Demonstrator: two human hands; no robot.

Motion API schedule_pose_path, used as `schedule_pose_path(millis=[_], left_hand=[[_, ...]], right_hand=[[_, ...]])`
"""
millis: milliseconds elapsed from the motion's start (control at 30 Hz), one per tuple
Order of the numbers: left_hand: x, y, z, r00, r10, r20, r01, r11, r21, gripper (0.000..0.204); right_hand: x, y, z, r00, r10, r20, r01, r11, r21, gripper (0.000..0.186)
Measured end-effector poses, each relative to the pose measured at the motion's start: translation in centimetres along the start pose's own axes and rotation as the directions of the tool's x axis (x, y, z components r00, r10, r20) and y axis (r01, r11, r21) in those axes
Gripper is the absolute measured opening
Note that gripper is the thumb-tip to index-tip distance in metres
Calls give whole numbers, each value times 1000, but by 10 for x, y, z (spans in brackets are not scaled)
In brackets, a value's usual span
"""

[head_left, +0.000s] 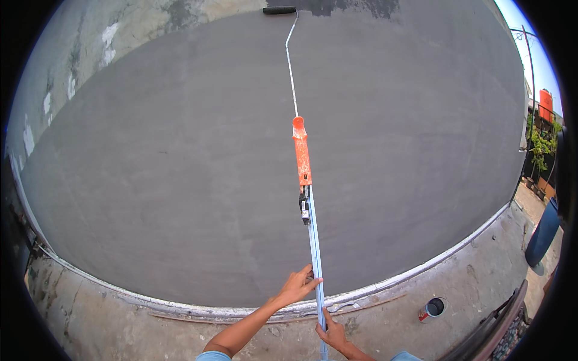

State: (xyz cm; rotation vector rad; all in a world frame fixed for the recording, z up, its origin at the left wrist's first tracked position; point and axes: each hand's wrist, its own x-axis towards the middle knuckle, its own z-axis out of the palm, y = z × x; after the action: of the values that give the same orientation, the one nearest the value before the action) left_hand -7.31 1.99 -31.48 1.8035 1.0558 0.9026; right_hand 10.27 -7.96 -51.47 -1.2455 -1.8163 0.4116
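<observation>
Head view: hands (297, 285) gripping pole (315, 246); roller (279, 10) near edge of grey coat (180, 150), can (424, 314) well aside.

Rough gray concrete floor (150, 340) in front of you, dirty and stained, small red and white paint can (425, 314) to your right, dark inside, long thin strip (382, 302) lying near the wall.

Head-worn fisheye, angled down, facing grey wall (211, 150)
</observation>
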Motion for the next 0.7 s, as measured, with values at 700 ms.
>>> schedule_pose_path(millis=[700], left_hand=[[76,91,-18,980,178,-92,-184,981,-62,53]], right_hand=[[108,-36,-38,875,-122,-468,175,982,72,56]])
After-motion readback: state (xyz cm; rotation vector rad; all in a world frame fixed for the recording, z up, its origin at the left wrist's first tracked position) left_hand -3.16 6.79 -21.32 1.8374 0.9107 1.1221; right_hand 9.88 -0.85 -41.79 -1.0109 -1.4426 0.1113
